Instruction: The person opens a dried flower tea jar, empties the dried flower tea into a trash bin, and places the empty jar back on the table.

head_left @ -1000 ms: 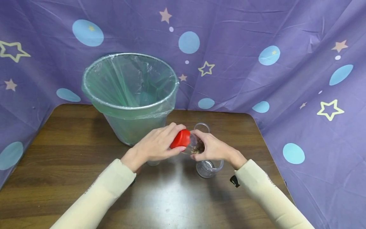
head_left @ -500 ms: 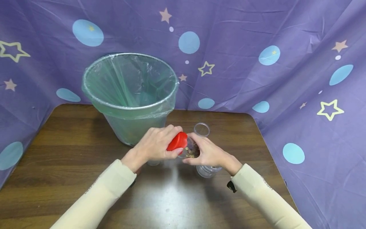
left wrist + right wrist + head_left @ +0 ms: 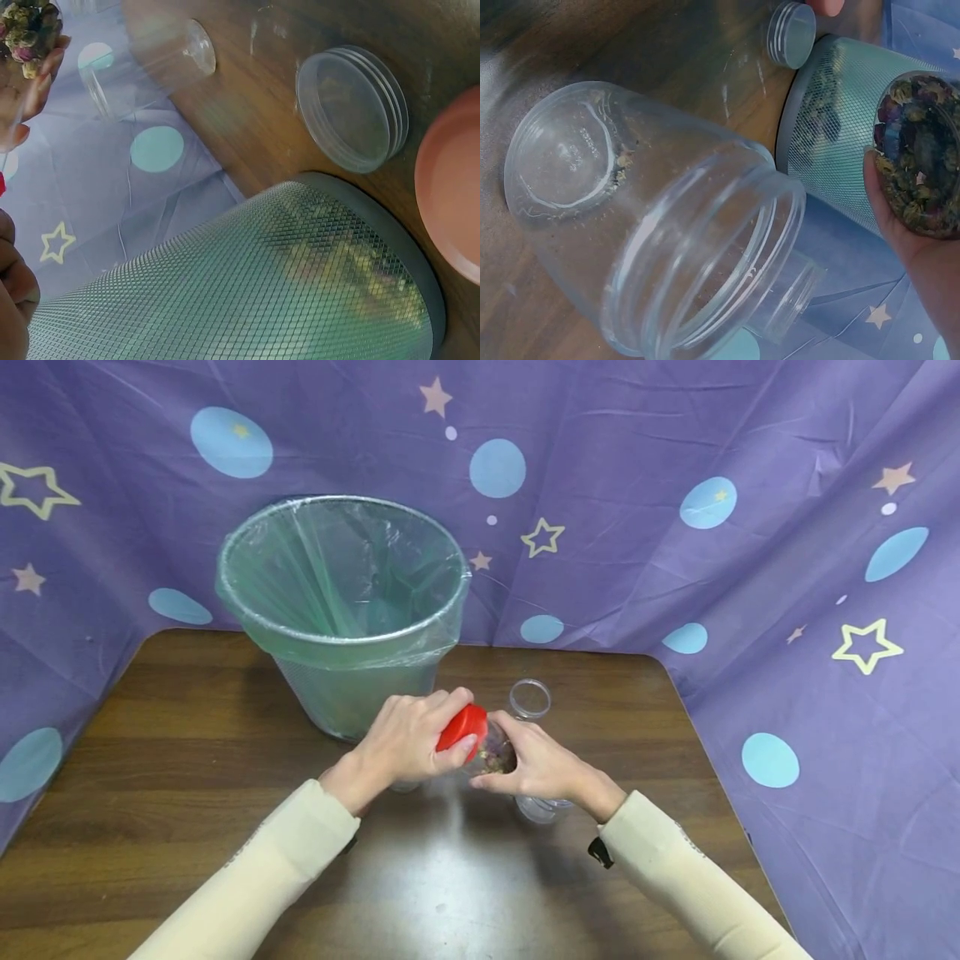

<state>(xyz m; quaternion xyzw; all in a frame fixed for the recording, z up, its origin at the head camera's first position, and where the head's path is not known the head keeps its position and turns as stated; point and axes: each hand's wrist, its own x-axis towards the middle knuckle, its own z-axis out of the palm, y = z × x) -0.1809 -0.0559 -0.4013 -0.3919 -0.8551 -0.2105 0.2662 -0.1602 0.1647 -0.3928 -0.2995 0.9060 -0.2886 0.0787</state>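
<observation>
With our left hand (image 3: 408,735) we are gripping the red lid (image 3: 461,729), with our right hand (image 3: 546,764) the clear flower jar (image 3: 495,755), tilted above the counter (image 3: 225,760); we are judging it light, stiff, slippery, best clasped around its body

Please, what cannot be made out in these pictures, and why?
Head view: most of the wide jar is hidden by the right hand.
Left wrist view: the red lid is nearly all cut off by the left edge.
Left wrist view: what lies inside the mesh bin is blurred by its wall.
Right wrist view: marks on the wide jar's base are too small to read.
</observation>
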